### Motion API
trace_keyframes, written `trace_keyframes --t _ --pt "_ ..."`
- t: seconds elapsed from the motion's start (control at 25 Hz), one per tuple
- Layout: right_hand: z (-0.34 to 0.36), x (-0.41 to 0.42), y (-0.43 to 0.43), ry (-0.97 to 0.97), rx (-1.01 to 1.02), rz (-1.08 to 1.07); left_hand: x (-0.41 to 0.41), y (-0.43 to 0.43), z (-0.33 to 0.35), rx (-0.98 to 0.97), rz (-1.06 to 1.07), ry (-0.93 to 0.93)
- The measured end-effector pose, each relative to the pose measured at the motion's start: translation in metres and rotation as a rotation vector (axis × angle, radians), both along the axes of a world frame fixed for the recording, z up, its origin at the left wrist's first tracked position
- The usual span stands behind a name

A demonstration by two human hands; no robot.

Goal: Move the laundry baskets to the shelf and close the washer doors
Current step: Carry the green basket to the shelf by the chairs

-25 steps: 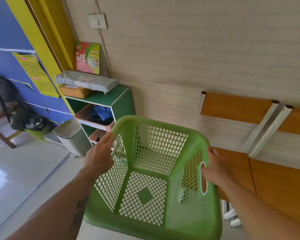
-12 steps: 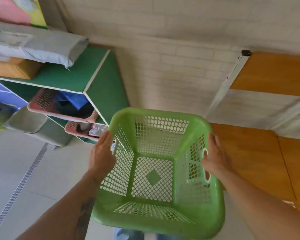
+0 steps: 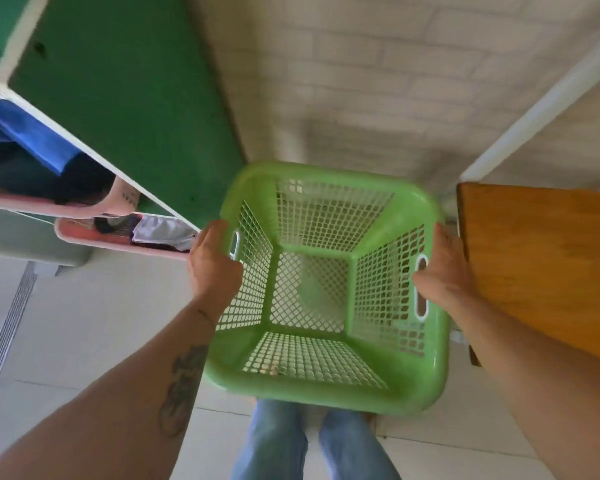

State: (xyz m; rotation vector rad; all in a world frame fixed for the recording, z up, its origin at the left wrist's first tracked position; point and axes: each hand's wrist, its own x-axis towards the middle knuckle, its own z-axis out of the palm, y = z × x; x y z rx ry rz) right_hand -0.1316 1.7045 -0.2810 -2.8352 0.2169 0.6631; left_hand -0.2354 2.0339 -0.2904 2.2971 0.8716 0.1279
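I hold an empty green mesh laundry basket (image 3: 326, 382) in front of me, above the floor. My left hand (image 3: 212, 261) grips its left rim by the handle slot, and my right hand (image 3: 444, 275) grips the right rim. The green shelf unit (image 3: 118, 84) stands just left of the basket. Two pink baskets with clothes sit in its compartments, the upper pink basket (image 3: 115, 202) and the lower pink basket (image 3: 94, 237). No washer is in view.
An orange wooden board (image 3: 541, 265) is close on the right, almost touching my right hand. A white brick wall (image 3: 378, 91) is straight ahead. A grey bin (image 3: 25, 247) stands left of the shelf. My jeans legs (image 3: 281, 441) show below over pale floor tiles.
I have moved closer to the shelf and the wall, and my view has tilted down. The basket has come lower between the shelf and the orange board. Both hands keep their grip.
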Motion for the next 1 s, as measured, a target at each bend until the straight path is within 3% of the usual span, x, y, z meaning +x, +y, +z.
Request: trace_keyframes --t 0.16,0.36,0.56,0.76,1.0 --pt "-0.028 0.006 0.005 0.015 0.061 -0.027 0.01 0.011 -0.021 -0.126 0.01 0.052" --pt "-0.01 0.015 0.012 0.128 0.183 -0.035 0.021 0.019 -0.006 -0.145 -0.135 0.311" --pt "0.082 -0.019 0.004 0.149 0.354 -0.044 0.011 0.003 0.07 -0.198 -0.269 0.413" --pt "0.216 -0.05 -0.039 0.107 0.249 -0.051 0.017 -0.042 0.19 -0.207 -0.363 0.332" --pt "0.345 -0.115 -0.14 -0.044 0.201 -0.154 0.031 -0.185 0.322 -0.023 -0.815 0.223"
